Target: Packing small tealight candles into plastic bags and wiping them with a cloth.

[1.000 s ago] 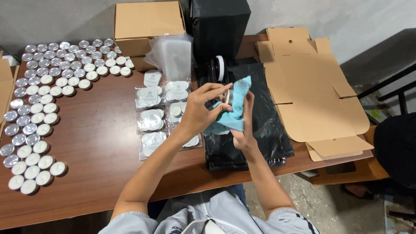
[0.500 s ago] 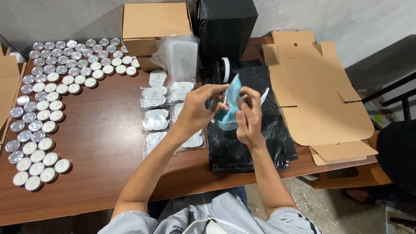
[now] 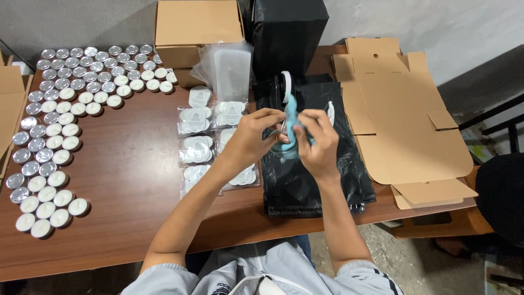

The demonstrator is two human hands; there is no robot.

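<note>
Left hand (image 3: 252, 134): my fingers are curled and pinched on the near edge of a light blue cloth (image 3: 291, 127), held up above the black bags (image 3: 311, 164).
Right hand (image 3: 319, 139): closed on the same cloth from the other side; whatever small thing is wrapped inside I cannot tell.
Risk, grip: both hands pinch only thin fabric, so I judge a slip could drop it onto the bags.
Risk, elbow: my left forearm hangs over the candle packets (image 3: 196, 150) at the middle of the bench (image 3: 125, 180); a careless sweep could push them toward the front edge.
Risk, candles: the loose tea lights (image 3: 52, 142) along the left edge sit close together and a knock could scatter them.
Count, packets: about eight clear ones, some hidden by my arm.
Count, tea lights: dozens, too many to count exactly.
Count, boxes: one closed cardboard box (image 3: 197, 30) at the back edge, one flattened box (image 3: 409, 120) at the right edge.
</note>
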